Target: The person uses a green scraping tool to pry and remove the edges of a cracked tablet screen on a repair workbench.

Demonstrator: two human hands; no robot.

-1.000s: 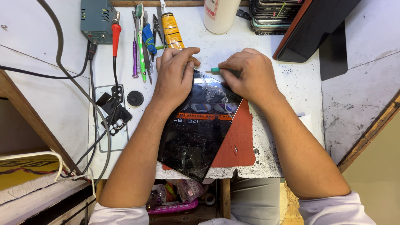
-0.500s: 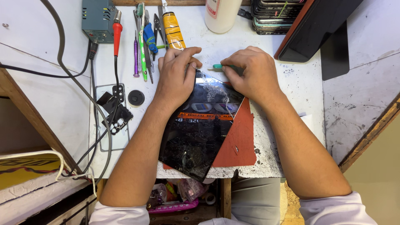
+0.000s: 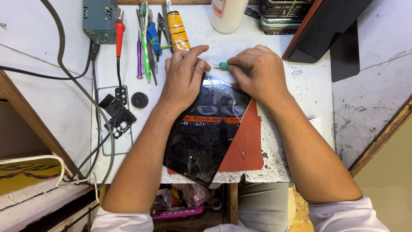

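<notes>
A cracked black tablet [image 3: 206,133] lay tilted on a red mat [image 3: 244,146] on the white worktop [image 3: 300,86]. Its far corner pointed to 12 o'clock, right between the two hands. Its near corner hung a little over the worktop's front edge at 6 o'clock.

The left hand [image 3: 182,77] rested on the tablet's top left edge, at about 11 o'clock from the tablet's middle. Its fingers were bent and pressed down on the glass, with one finger stretched out toward the right hand. It held nothing; it only pushed on the tablet.

The right hand [image 3: 257,75] sat at about 1 o'clock from the tablet's middle, at the top corner. Its fingers were curled tight around a small tool with a green handle [image 3: 225,65]. The tool's thin tip pointed to 9 o'clock, toward the left hand, just above the tablet's corner. The two hands were close together but did not touch.

At 10 o'clock from the left hand lay a row of tools: a red-handled soldering iron [image 3: 119,32], a blue and green tool [image 3: 152,38] and an orange glue tube [image 3: 178,30]. A white bottle [image 3: 227,15] stood at 12 o'clock. A small black round piece [image 3: 139,99] lay at 9 o'clock from the tablet.
</notes>
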